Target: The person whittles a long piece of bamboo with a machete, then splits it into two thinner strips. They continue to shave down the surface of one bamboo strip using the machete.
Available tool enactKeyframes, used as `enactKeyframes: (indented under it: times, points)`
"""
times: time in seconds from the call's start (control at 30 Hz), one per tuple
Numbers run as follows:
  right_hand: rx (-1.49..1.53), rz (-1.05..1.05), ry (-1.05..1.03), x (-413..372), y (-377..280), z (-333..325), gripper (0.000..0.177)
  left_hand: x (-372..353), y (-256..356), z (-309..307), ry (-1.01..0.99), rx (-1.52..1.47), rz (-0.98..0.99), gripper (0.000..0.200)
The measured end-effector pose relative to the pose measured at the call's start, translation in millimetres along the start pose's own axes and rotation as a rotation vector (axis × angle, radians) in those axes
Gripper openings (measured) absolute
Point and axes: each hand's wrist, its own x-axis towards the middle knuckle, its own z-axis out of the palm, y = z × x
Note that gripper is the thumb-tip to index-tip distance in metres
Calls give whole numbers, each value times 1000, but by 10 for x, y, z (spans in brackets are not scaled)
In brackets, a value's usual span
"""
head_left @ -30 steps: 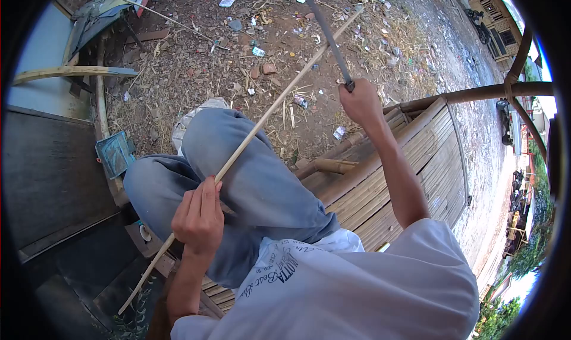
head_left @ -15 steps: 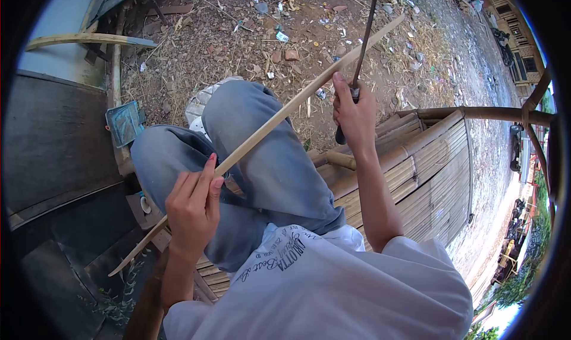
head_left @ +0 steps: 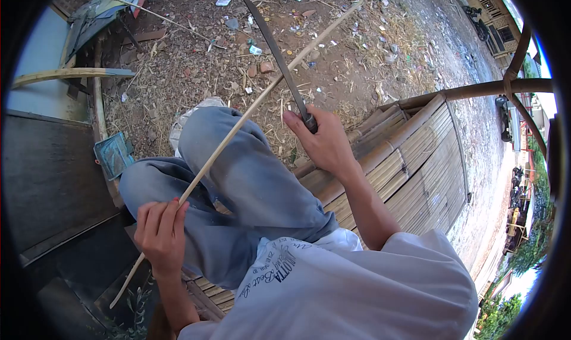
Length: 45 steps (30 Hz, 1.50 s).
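Observation:
Across my knees runs a long, thin, pale strip (head_left: 229, 139), bamboo by its look, slanting from lower left to upper right. My left hand (head_left: 162, 236) is closed around its lower part, beside my left knee. In my right hand (head_left: 324, 136) is the dark handle of a long-bladed knife (head_left: 275, 51), fingers wrapped around it. The blade points away from me and to the left. It overlaps the strip in this view, a little beyond my right knee. My right thumb lies along the handle's near side.
I sit at a bamboo slat bench (head_left: 416, 155) with a round pole rail (head_left: 476, 89). Litter and dry scraps cover the dirt ground (head_left: 196, 60). On the left are a dark panel (head_left: 53, 173), a teal basket-like object (head_left: 113, 155) and a curved split piece (head_left: 77, 73).
My right hand has let go of the strip and moved left and nearer, swinging the blade leftward across it. My left hand has lowered slightly, and the strip has turned edge-on.

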Motion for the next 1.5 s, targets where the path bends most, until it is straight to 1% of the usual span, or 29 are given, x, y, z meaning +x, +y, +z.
enactKeyframes:
  times: [0.07, 0.13, 0.17, 0.23, 0.27, 0.33, 0.37, 0.4, 0.43, 0.57, 0.63, 0.7, 0.73, 0.8, 0.83, 0.9, 0.93, 1.0, 1.03, 1.1, 1.17, 1.23, 1.27, 1.3, 1.37, 1.47, 1.5]
  points:
    - [12, 11, -10, 8, -8, -8, 47, 22, -38, 2, 8, 6, 20, 18]
    - [-45, -12, -6, 5, -10, -15, 46, 6, -71, 29, 12, 11, 42, 17]
    - [-41, -10, -5, 6, -26, -34, 46, -34, -88, 59, -10, 0, 39, 16]
    - [-148, 22, -97, -14, -59, -91, 40, -62, -95, 72, -38, -18, 42, 15]
    - [-148, 27, -92, -21, -23, -73, 40, -62, -104, 76, -54, -73, 34, 17]
    - [-148, -58, -15, -25, 110, -7, 37, -47, -89, 95, -69, -128, 30, 21]
    - [-146, -56, -13, -30, 171, 14, 37, -42, -66, 111, -92, -64, 25, 23]
    - [-149, -107, -5, -33, 231, 28, 34, -40, -53, 127, -114, 0, 19, 26]
    - [-153, -158, 5, -34, 272, 30, 31, -40, -53, 147, -114, 1, 21, 26]
    - [-223, -186, -24, 6, 348, -60, 27, -32, -64, 166, -99, -3, -1, 26]
    - [-295, -27, 106, 160, 392, -221, 27, -22, -73, 152, -102, -25, 0, 25]
    - [-240, 220, 186, 400, 459, -468, 26, -16, -51, 151, -88, -34, -23, 23]
    - [-242, 216, 187, 403, 446, -496, 26, -9, -45, 155, -84, -35, -24, 23]
    - [-302, 183, 189, 361, 392, -549, 27, -4, -31, 159, -100, -33, -49, 22]
    - [-302, 186, 189, 263, 415, -449, 27, -8, -18, 159, -102, -34, -48, 22]
    - [-363, -222, -42, 34, 442, -170, 30, -11, 0, 149, -137, -61, -69, 24]
    - [-358, -219, -39, 32, 420, -187, 30, -5, 1, 158, -139, -59, -63, 24]
    - [-438, -151, 26, 54, 319, -261, 30, -26, -10, 173, -77, -8, -30, 21]
    - [-437, -153, 19, 165, 337, -370, 30, -42, -7, 171, -80, -5, -36, 21]
    - [-329, 222, 176, 452, 348, -660, 28, -38, 5, 186, -57, 25, -15, 20]
    - [-340, 199, 176, 353, 293, -613, 28, -19, -9, 210, -41, 28, -3, 20]
    - [-470, -186, 7, 102, 303, -324, 31, -58, -4, 209, -46, 30, 9, 20]
    - [-484, -201, -88, 35, 299, -249, 31, -70, -15, 213, -46, 27, 12, 20]
    - [-478, -199, -83, 124, 303, -320, 31, -71, -34, 209, -46, 27, 15, 20]
    - [-322, 188, 143, 368, 294, -579, 28, -69, -28, 197, -47, 36, 12, 20]
    - [-339, 165, 143, 329, 180, -691, 29, -47, -7, 210, -22, 45, 5, 20]
    - [-342, 168, 145, 234, 214, -594, 29, -51, 1, 207, -23, 47, 8, 20]
